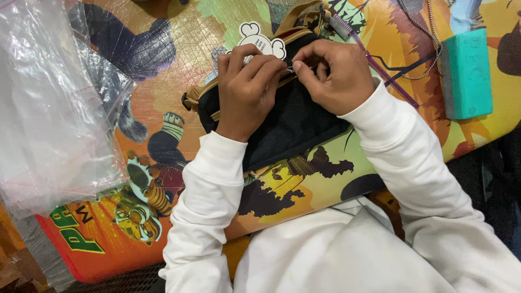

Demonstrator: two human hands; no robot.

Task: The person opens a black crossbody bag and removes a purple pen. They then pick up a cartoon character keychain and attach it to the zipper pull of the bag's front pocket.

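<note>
1. Head view: black fabric pouch with tan trim [287, 127] lies on the cartoon-printed surface [163, 97].
2. Left hand [247, 92] presses on the pouch, apparently steadying it, fingers closed at its zipper.
3. Right hand [334, 76] pinches the zipper beside it.
4. Teal block [465, 73] sits right of the pouch.

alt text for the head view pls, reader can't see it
Seen from above, a person in white sleeves pinches the top edge of a black pouch with the left hand and right hand, on a colourful cartoon-print board. Clear plastic bags lie to the left, a teal block to the right.
</note>
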